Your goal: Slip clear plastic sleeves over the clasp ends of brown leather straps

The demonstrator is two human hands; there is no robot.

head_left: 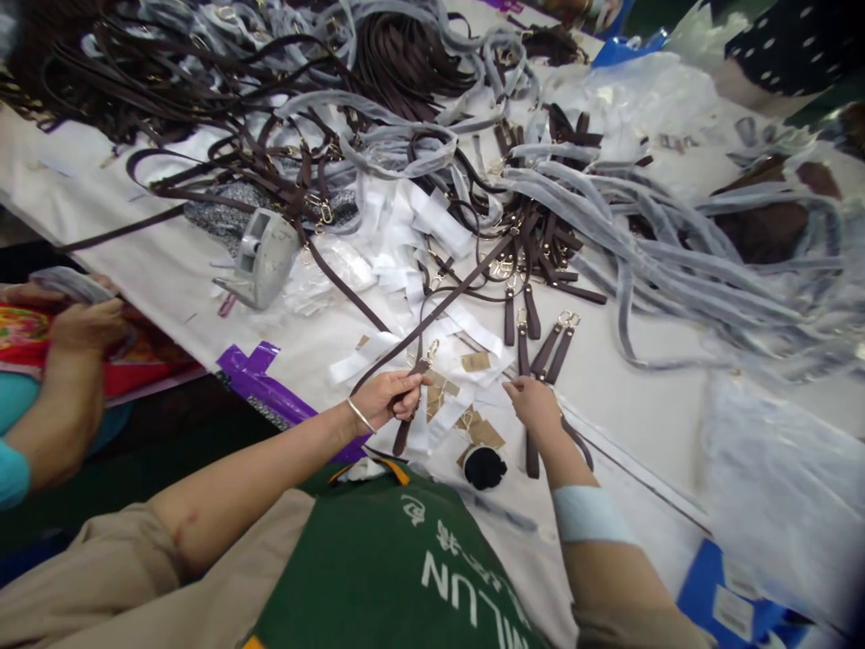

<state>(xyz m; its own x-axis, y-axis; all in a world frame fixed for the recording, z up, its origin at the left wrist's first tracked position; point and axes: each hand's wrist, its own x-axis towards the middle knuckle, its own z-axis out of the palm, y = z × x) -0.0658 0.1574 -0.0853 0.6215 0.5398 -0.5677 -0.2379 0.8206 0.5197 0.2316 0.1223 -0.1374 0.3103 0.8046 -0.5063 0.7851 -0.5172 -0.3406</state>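
My left hand point(390, 397) is closed on a short dark brown strap point(401, 436) with a gold clasp point(432, 348) sticking out above the fingers. A long thin brown strap point(432, 311) runs from near this hand up to the pile. My right hand point(537, 410) is pinched just to the right; what its fingertips hold, if anything, is too small to make out. Brown card tags point(478, 428) with pale strings lie between my hands, among white paper strips point(442, 419). Close to my right hand are short wrist straps point(559, 351) with gold clasps. A round black object point(485, 468) sits near my apron.
Brown straps point(405, 59) and straps in grey wrapping point(595, 212) are heaped across the table point(666, 424). A grey tape dispenser point(267, 257) stands at left. Clear plastic bags point(777, 478) lie right. Another person's hands point(87, 320) hold something at far left.
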